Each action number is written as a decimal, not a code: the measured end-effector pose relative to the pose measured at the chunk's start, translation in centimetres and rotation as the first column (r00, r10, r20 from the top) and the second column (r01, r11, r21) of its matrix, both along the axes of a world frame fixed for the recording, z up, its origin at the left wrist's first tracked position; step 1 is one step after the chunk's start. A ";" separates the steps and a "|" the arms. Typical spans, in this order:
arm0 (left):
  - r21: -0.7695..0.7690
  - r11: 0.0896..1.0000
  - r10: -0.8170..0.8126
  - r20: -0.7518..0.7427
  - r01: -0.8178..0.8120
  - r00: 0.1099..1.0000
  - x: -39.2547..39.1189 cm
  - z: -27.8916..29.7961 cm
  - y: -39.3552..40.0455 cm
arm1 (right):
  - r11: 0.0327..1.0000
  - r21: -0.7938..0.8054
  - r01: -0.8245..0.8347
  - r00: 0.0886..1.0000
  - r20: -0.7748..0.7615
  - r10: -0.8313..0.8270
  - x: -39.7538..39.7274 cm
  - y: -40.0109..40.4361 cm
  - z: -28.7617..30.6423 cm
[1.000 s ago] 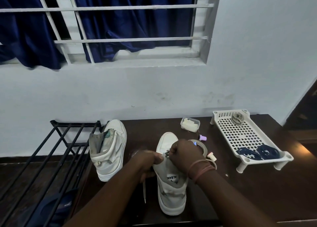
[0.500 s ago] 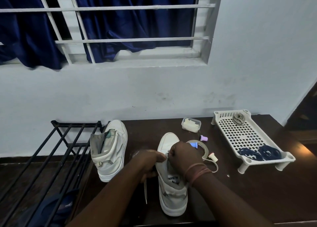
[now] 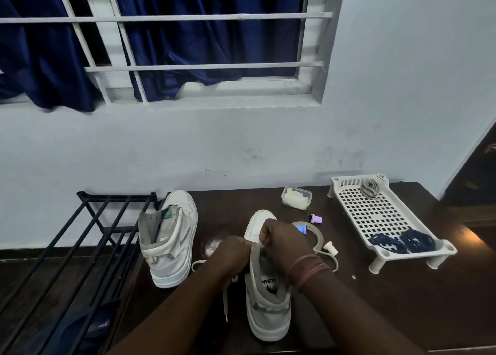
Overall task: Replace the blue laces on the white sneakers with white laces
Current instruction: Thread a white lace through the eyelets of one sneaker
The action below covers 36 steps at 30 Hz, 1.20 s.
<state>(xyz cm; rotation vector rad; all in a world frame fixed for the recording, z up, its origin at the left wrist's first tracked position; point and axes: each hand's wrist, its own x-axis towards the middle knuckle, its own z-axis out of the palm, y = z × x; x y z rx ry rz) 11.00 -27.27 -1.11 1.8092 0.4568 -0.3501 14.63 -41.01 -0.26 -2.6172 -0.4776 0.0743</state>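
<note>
A dark table (image 3: pixel 375 314) stands under a barred window; the blue laces (image 3: pixel 400 243) already lie coiled in the white tray (image 3: pixel 346 193). In the head view, the left hand (image 3: pixel 232 252) and right hand (image 3: pixel 284 243) each pinch the white lace (image 3: pixel 225 303) at the near sneaker (image 3: pixel 268 314); the far sneaker (image 3: pixel 171 247) looks unlaced, so roughly half seems left.

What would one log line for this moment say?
stage: lacing | left hand: grips white lace | right hand: pinches lace at sneaker | blue laces: in tray
</note>
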 end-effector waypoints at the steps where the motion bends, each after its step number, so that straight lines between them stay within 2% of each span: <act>1: 0.093 0.995 -0.032 0.030 0.029 0.999 0.2 0.1 0.1 | 0.999 -0.037 0.003 0.999 0.042 -0.001 -0.1 0.0 0.1; 3: 0.267 0.963 -0.041 0.059 0.024 0.997 0.6 0.6 0.4 | 0.985 -0.166 0.049 0.989 0.149 -0.025 -0.5 -0.1 0.4; 4: 0.314 0.949 -0.029 0.068 0.006 0.997 0.7 0.9 0.4 | 0.969 -0.227 0.094 0.984 0.167 -0.057 -0.7 -0.1 0.5; 5: 0.287 0.958 0.001 0.086 -0.026 0.996 0.6 1.3 0.4 | 0.957 -0.255 0.137 0.983 0.151 -0.100 -1.0 -0.1 0.5; 6: 0.186 0.979 0.061 0.108 -0.080 0.992 0.7 1.5 0.5 | 0.953 -0.251 0.170 0.984 0.101 -0.149 -1.1 -0.1 0.5; 7: 0.007 0.986 0.163 0.126 -0.165 0.979 0.9 2.0 0.5 | 0.956 -0.221 0.195 0.981 0.039 -0.191 -1.0 -0.2 0.5; 8: -0.237 0.935 0.296 0.106 -0.265 0.949 1.1 2.5 0.5 | 0.957 -0.199 0.211 0.976 -0.006 -0.217 -0.9 -0.2 0.4; 9: -0.475 0.807 0.425 0.054 -0.351 0.903 1.4 3.2 0.7 | 0.956 -0.197 0.218 0.974 -0.027 -0.227 -0.7 -0.3 0.3; 10: -0.643 0.641 0.538 -0.014 -0.420 0.843 1.5 3.9 1.3 | 0.953 -0.202 0.226 0.971 -0.032 -0.237 -0.6 -0.5 0.4; 11: -0.710 0.534 0.600 -0.064 -0.458 0.798 1.8 4.3 2.2 | 0.951 -0.197 0.236 0.969 -0.027 -0.246 -0.5 -0.5 0.5; 12: -0.686 0.539 0.617 -0.073 -0.488 0.784 2.1 4.7 3.1 | 0.951 -0.197 0.239 0.968 -0.031 -0.250 -0.5 -0.5 0.7; 13: -0.544 0.681 0.580 -0.009 -0.491 0.814 2.2 4.9 3.9 | 0.953 -0.193 0.234 0.968 -0.046 -0.247 -0.4 -0.5 0.8; 14: -0.255 0.875 0.441 0.069 -0.411 0.895 2.1 5.1 4.5 | 0.956 -0.180 0.229 0.968 -0.061 -0.244 -0.4 -0.4 0.8; 15: 0.098 0.973 0.204 0.069 -0.210 0.977 1.6 5.4 5.0 | 0.959 -0.166 0.229 0.967 -0.075 -0.244 -0.4 -0.4 0.8; 16: 0.339 0.940 -0.035 -0.028 0.042 0.999 1.0 5.3 5.2 | 0.961 -0.155 0.229 0.965 -0.090 -0.244 -0.3 -0.4 0.7; 17: 0.410 0.881 -0.190 -0.153 0.238 0.970 0.3 5.4 5.1 | 0.962 -0.147 0.229 0.964 -0.104 -0.246 -0.3 -0.3 0.7; 18: 0.357 0.869 -0.275 -0.226 0.342 0.935 -0.5 5.5 4.9 | 0.963 -0.139 0.231 0.962 -0.118 -0.248 -0.3 -0.3 0.7; 19: 0.254 0.896 -0.319 -0.207 0.365 0.925 -0.8 5.7 4.7 | 0.963 -0.128 0.236 0.960 -0.126 -0.251 -0.3 -0.3 0.7; 20: 0.145 0.927 -0.329 -0.122 0.345 0.936 -0.8 5.7 4.5 | 0.964 -0.118 0.240 0.959 -0.125 -0.254 -0.3 -0.3 0.7; 22: -0.154 0.964 -0.191 0.161 0.216 0.968 0.0 5.4 4.5 | 0.962 -0.117 0.247 0.959 -0.114 -0.260 -0.3 -0.4 0.7; 23: -0.326 0.934 -0.043 0.303 0.146 0.952 0.7 5.7 4.4 | 0.960 -0.122 0.251 0.958 -0.109 -0.264 -0.3 -0.4 0.6; 24: -0.490 0.867 0.121 0.381 0.089 0.917 1.3 6.0 4.3 | 0.958 -0.135 0.252 0.958 -0.102 -0.267 -0.2 -0.4 0.6; 25: -0.636 0.770 0.259 0.381 0.049 0.888 1.8 6.2 4.3 | 0.956 -0.147 0.253 0.959 -0.096 -0.268 -0.1 -0.4 0.5; 27: -0.809 0.585 0.405 0.237 -0.052 0.883 1.7 6.0 4.2 | 0.954 -0.155 0.257 0.957 -0.098 -0.273 0.1 -0.4 0.4; 28: -0.804 0.580 0.409 0.145 -0.134 0.901 1.5 5.7 4.1 | 0.953 -0.144 0.267 0.952 -0.116 -0.284 0.1 -0.3 0.5; 29: -0.698 0.683 0.370 0.076 -0.215 0.926 1.2 5.7 3.9 | 0.951 -0.130 0.280 0.944 -0.142 -0.298 0.0 -0.3 0.5; 30: -0.464 0.855 0.284 0.042 -0.234 0.958 0.9 5.4 3.9 | 0.949 -0.120 0.290 0.937 -0.163 -0.307 0.0 -0.3 0.6; 31: -0.139 0.978 0.159 0.003 -0.157 0.987 0.4 5.4 3.7 | 0.948 -0.114 0.299 0.932 -0.178 -0.315 0.0 -0.2 0.6; 32: 0.146 0.989 0.041 -0.062 -0.032 0.997 0.0 5.3 3.6 | 0.945 -0.110 0.308 0.927 -0.186 -0.324 0.0 -0.2 0.6; 33: 0.319 0.942 -0.067 -0.131 0.106 0.989 -0.4 5.2 3.6 | 0.942 -0.110 0.318 0.923 -0.191 -0.334 0.0 -0.2 0.6; 34: 0.390 0.887 -0.185 -0.187 0.246 0.965 -0.8 5.3 3.6 | 0.939 -0.114 0.325 0.920 -0.192 -0.342 0.0 -0.2 0.6; 36: 0.296 0.852 -0.384 -0.207 0.431 0.900 -0.9 5.5 3.6 | 0.933 -0.133 0.335 0.917 -0.179 -0.356 -0.1 -0.3 0.8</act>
